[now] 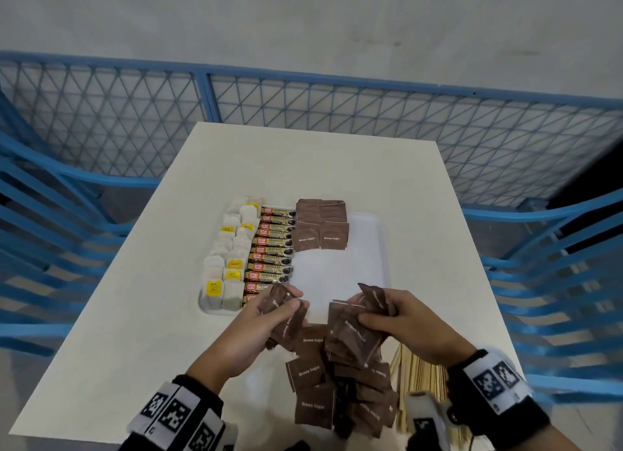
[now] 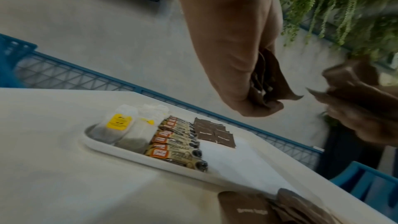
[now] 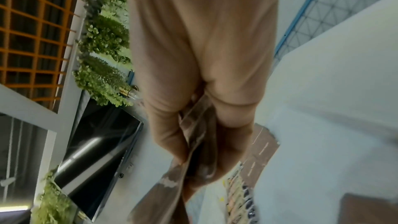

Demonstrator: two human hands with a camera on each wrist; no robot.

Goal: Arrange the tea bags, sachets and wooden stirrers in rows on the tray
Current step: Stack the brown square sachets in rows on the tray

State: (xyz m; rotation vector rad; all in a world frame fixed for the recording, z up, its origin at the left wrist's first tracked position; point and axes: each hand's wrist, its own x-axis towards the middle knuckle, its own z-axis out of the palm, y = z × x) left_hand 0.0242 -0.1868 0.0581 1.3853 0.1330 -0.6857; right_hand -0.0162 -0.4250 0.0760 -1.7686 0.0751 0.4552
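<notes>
A white tray (image 1: 377, 244) holds a row of tea bags (image 1: 229, 268) at its left, coffee granule sticks (image 1: 269, 258) beside them, and brown sugar sachets (image 1: 322, 226) at the far middle. My left hand (image 1: 269, 315) grips a few brown sugar sachets (image 2: 267, 81) over the tray's near edge. My right hand (image 1: 394, 319) holds a bunch of the same sachets (image 1: 354, 332) above a loose pile of sachets (image 1: 337, 393) on the table. Wooden stirrers (image 1: 421, 379) lie to the right of that pile, partly under my right wrist.
The tray sits on a white table (image 1: 135, 315). A blue mesh fence (image 1: 303, 99) surrounds the table on the far side and both sides. The tray's right half (image 2: 237, 163) is bare.
</notes>
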